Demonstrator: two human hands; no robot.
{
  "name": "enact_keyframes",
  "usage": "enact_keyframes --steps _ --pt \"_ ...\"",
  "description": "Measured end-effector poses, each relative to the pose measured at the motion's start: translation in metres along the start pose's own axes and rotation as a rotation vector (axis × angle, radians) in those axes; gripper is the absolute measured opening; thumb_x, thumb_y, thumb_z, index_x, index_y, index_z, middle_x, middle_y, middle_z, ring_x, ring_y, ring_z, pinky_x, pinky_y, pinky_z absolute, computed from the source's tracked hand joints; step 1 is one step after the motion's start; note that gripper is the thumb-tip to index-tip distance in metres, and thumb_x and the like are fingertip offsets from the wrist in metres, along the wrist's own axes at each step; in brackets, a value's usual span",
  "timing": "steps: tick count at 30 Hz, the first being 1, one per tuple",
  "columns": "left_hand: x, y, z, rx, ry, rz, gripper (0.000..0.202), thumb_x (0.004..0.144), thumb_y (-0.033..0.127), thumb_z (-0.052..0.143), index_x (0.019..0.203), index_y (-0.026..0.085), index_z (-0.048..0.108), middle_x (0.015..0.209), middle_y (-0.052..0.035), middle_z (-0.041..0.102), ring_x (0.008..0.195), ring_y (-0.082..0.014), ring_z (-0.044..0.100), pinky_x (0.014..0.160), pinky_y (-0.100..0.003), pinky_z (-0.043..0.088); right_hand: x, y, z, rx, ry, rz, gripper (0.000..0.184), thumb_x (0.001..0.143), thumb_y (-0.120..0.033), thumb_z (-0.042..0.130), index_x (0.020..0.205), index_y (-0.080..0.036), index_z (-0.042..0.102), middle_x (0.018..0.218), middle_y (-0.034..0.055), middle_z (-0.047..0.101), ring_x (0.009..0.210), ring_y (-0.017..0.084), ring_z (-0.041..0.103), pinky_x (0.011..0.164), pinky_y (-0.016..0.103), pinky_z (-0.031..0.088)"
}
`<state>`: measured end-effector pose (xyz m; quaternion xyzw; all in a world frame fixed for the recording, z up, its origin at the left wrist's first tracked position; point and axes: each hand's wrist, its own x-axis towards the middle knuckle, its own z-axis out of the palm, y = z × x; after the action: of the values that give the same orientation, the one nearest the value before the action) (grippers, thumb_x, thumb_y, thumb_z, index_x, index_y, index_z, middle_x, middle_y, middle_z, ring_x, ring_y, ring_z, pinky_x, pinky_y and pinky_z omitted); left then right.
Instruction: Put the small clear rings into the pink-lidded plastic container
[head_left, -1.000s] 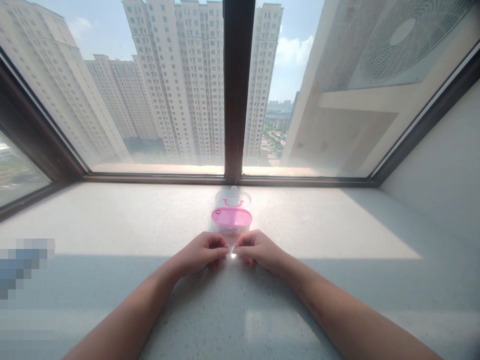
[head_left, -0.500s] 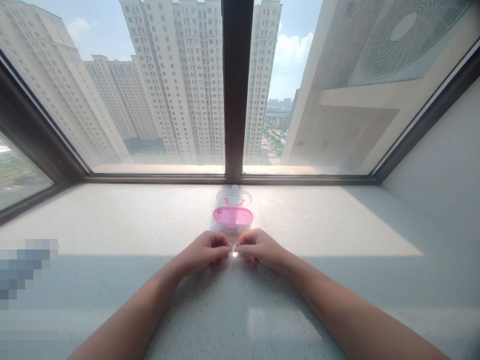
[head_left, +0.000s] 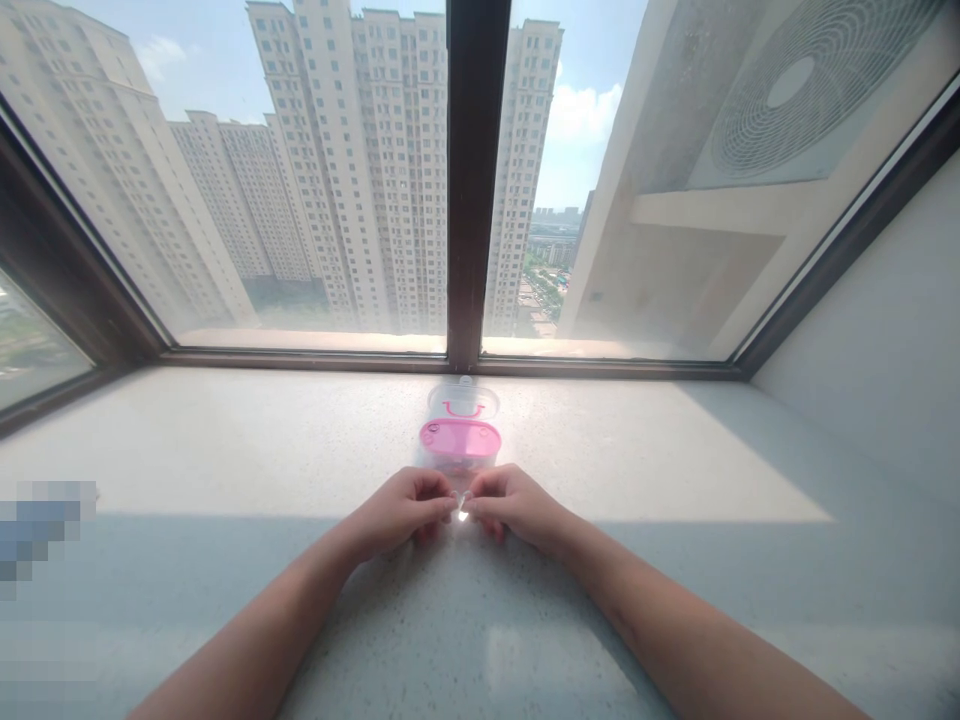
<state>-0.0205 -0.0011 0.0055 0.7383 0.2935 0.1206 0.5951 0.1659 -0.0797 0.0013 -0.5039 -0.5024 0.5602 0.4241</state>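
Close together above the pale speckled sill (head_left: 390,640), my left hand (head_left: 411,505) and my right hand (head_left: 517,502) each pinch with thumb and fingertips. Between them a small, shiny, clear piece (head_left: 463,507) catches the light; both hands hold it, and its exact kind is too small to make out. Just beyond my fingers stands a clear plastic case with a pink oval tray or inner lid (head_left: 460,438). Its transparent lid (head_left: 463,402), with a pink handle, lies tipped back toward the window. The front of the case is partly hidden by my hands.
A dark window frame (head_left: 466,200) rises behind the case, with tall buildings outside. A white wall (head_left: 870,290) borders the sill on the right. A pixelated bluish patch (head_left: 37,525) covers something at the left edge.
The view has tilted and shifted slightly, so the case and hands appear a little lower and further left. Both hands keep their pinch on the small clear piece.
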Motion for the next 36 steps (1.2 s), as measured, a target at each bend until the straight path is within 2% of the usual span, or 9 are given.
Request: enact_keyframes --steps 36 --pt "0.0016 -0.0035 -0.0002 0.013 0.013 0.014 0.024 0.080 0.037 0.059 0.080 0.013 0.062 0.065 -0.0015 0.059 0.053 -0.0112 0.052 0.047 -0.022 0.039 0.0004 0.0009 -0.0004 -0.015 -0.007 -0.001 0.015 0.069 -0.026 0.068 0.066 -0.012 0.062 0.050 -0.0031 0.055 0.039 0.007 0.046 0.037 0.018 0.034"
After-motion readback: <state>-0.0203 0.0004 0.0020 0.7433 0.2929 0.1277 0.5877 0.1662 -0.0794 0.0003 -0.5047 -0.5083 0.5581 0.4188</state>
